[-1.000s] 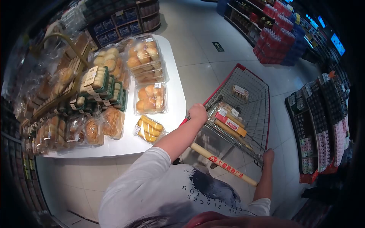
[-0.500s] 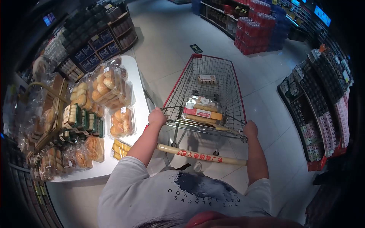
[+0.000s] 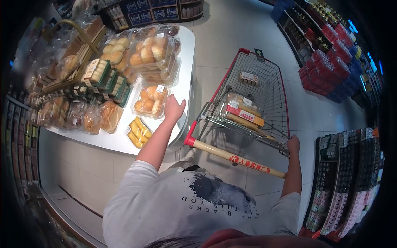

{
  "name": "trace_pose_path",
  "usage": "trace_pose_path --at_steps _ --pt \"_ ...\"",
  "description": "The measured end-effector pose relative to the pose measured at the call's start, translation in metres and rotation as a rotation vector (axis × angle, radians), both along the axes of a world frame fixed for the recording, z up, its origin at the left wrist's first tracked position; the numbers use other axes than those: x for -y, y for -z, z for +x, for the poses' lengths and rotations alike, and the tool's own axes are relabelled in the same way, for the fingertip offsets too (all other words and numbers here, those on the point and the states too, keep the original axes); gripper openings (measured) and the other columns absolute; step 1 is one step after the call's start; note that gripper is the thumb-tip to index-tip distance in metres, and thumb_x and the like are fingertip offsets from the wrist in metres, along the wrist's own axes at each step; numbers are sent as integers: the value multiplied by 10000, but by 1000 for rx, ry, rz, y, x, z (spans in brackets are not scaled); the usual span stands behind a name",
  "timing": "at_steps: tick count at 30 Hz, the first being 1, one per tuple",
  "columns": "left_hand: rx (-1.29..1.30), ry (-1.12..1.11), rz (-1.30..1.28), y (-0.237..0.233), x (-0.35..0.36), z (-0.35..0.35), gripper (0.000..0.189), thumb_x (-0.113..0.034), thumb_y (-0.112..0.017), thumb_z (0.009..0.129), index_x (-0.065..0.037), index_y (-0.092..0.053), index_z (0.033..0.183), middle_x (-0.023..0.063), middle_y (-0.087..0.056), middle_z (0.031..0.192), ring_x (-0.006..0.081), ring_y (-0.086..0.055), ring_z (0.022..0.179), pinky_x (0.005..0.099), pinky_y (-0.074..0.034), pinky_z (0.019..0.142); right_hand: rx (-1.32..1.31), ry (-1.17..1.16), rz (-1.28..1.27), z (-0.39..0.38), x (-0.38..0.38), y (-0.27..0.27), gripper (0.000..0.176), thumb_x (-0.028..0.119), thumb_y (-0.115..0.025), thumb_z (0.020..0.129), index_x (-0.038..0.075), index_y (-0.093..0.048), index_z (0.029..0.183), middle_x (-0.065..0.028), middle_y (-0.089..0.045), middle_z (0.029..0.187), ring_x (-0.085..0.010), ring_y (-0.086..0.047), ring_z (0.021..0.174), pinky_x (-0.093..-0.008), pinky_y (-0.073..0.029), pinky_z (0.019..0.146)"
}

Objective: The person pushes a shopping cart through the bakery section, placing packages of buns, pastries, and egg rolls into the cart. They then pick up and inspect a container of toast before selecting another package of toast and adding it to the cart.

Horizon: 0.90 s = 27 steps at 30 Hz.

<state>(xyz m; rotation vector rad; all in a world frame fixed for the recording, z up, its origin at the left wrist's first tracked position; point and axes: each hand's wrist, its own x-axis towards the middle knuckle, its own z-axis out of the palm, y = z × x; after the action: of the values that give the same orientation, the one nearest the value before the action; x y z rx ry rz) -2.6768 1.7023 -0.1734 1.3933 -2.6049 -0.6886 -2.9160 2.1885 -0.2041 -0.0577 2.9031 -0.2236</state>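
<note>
My left hand (image 3: 175, 108) is off the cart, over the edge of the white table, with thumb and a finger apart and nothing in it. Its fingertips are right beside a clear plastic box of round buns (image 3: 149, 100). Just below that box lies a bag of yellow bread sticks (image 3: 138, 132). My right hand (image 3: 293, 144) is closed round the rear corner rim of the shopping cart (image 3: 271, 97). Inside the cart sit a clear box of bread with a red and yellow label (image 3: 241, 110) and, farther forward, a small pack with a white label (image 3: 248, 77).
More boxed buns (image 3: 152, 56), green-sided packs (image 3: 108, 80) and bagged loaves (image 3: 111, 116) crowd the white table (image 3: 187, 62), beside a wicker basket (image 3: 78, 68). Stacked red drink packs (image 3: 324, 66) stand at the far right. A stocked shelf (image 3: 343, 177) is at the near right.
My left hand has let go of the cart and moved left to the boxed buns. The view has turned left, so the cart appears farther right. My right hand stays on the cart.
</note>
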Motion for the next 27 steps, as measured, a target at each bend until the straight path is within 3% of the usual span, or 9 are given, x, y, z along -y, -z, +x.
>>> trace_pose_path --at_steps 1,3,6,8,9,11,12,14,27 --pt "46 -135 69 12 25 18 655 -405 -587 731 44 -402 1170 220 -456 1150 335 -503 1023 371 -403 867 -12 -6 6 -5 4 2 187 69 -466 736 -35 -550 867 -254 -578 879 -404 -550 867 -442 -434 725" --pt "-414 -523 859 71 66 62 734 -460 -570 750 44 -352 1238 237 -357 1279 347 -427 1114 417 -343 918 -39 -16 5 -19 14 1 193 72 -461 739 -31 -557 872 -254 -579 876 -407 -552 855 -438 -434 724" --pt "-427 -888 945 128 83 90 831 -611 -564 697 -28 -353 1251 173 -360 1225 241 -365 774 404 -372 749 -50 -25 5 -38 21 11 200 77 -460 750 -21 -569 886 -249 -583 870 -406 -557 833 -428 -439 719" --pt "-676 -978 1036 158 91 96 829 -610 -534 723 -35 -327 1283 182 -253 1334 370 -266 1072 478 -272 892 -71 -33 17 -47 23 20 189 82 -468 762 -12 -569 891 -243 -585 859 -399 -560 827 -424 -442 717" --pt "-798 -1012 1081 166 95 96 829 -610 -519 736 -38 -314 1300 186 -199 1388 435 -217 1221 515 -221 963 -73 -61 10 -50 27 24 187 83 -471 765 -9 -570 894 -241 -586 855 -397 -561 826 -422 -443 716" --pt "-784 -937 1150 165 104 99 770 -627 -541 718 -90 -382 1246 69 -385 1251 240 -401 970 367 -347 783 -85 -80 6 -59 23 28 181 85 -476 772 -3 -570 900 -238 -588 848 -392 -562 824 -420 -445 714" --pt "-819 -972 1103 180 111 100 625 -596 -561 727 -127 -467 1128 14 -483 1024 151 -392 765 316 -337 656 -89 -68 13 -61 22 29 181 88 -477 774 0 -570 901 -235 -589 848 -392 -562 825 -419 -446 712" --pt "-874 -965 1148 190 120 104 391 -514 -604 741 -151 -532 869 -22 -460 742 118 -424 668 282 -361 612 -57 -37 24 -61 32 22 208 78 -470 756 7 -569 924 -232 -589 876 -390 -557 852 -426 -445 728" --pt "-1055 -1019 906 130 122 92 467 -259 -641 741 -47 -432 1100 117 -506 1020 261 -523 816 418 -466 628 89 50 1 -61 54 -2 268 63 -446 742 15 -554 982 -207 -571 996 -367 -533 949 -426 -434 773"
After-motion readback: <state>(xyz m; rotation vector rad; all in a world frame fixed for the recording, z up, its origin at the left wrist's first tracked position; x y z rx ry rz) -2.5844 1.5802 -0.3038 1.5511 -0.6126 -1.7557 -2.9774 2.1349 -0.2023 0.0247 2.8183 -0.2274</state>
